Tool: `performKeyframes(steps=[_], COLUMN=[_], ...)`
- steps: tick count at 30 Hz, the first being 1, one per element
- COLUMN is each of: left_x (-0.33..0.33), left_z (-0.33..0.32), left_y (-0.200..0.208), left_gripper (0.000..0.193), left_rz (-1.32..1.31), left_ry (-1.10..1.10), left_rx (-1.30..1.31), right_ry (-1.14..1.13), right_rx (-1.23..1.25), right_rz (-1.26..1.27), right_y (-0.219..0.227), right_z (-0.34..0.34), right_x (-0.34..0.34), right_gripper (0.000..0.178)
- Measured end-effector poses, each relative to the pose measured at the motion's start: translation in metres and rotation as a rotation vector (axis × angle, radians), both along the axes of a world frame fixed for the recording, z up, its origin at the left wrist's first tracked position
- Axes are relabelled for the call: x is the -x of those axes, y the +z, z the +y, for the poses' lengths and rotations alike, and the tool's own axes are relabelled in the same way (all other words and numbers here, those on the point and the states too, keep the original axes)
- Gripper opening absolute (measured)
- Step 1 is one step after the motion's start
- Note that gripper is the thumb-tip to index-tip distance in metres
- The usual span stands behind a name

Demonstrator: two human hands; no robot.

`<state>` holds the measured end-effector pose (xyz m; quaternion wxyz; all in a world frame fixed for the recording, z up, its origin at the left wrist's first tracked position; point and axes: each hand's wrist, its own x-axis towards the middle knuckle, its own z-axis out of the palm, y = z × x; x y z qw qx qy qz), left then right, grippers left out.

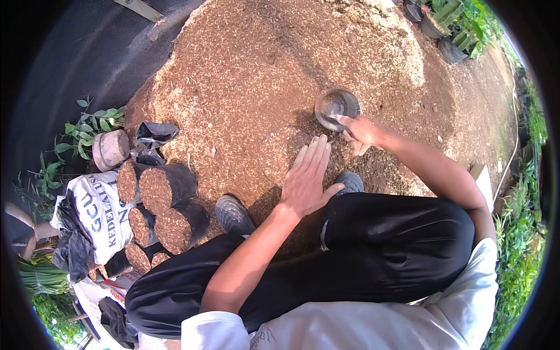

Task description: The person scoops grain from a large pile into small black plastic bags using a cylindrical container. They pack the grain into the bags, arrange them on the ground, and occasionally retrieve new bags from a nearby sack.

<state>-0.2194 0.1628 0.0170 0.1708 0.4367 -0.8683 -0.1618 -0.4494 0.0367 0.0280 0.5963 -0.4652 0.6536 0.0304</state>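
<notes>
White shirt cloth (350, 326) lies nearest; beyond, the left hand (305, 184) is palm-down, thumb spread (contact below unclear). The right hand (365, 132) pinches the near rim of a round, translucent grey bowl (352, 104) over brown, husk-flecked soil (233, 81); a firm, level grip should steady it.

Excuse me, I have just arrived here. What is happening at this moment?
A pile of loose brown material is being worked by hand. The right hand grips a round bowl at its near rim. The left hand is open and flat; I cannot tell whether it touches the pile. Black bags filled with similar material are grouped at the left.
</notes>
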Motion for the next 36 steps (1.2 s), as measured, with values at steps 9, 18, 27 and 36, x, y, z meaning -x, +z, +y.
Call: performKeyframes(steps=[9,18,27,36], left_x=[-0.008,-0.079,-0.119,-0.128], left_z=[-0.011,-0.059,-0.074,-0.055], left_y=[0.008,0.041,0.041,0.012], left_gripper=[0.094,0.06,0.05,0.044], left_rz=[0.023,-0.393,-0.379,-0.074], left_ry=[0.054,0.614,0.393,0.524], left_rx=[-0.028,-0.423,-0.75,-0.544], right_ry=[0.123,0.778,0.678,0.619], right_rx=[0.161,0.462,0.331,0.543], right_rz=[-0.071,0.219,0.104,-0.011], right_y=[0.007,0.018,0.022,0.002], right_z=[0.005,0.038,0.033,0.051], right_x=[-0.012,-0.041,-0.047,-0.053], right_gripper=[0.076,0.072,0.051,0.038])
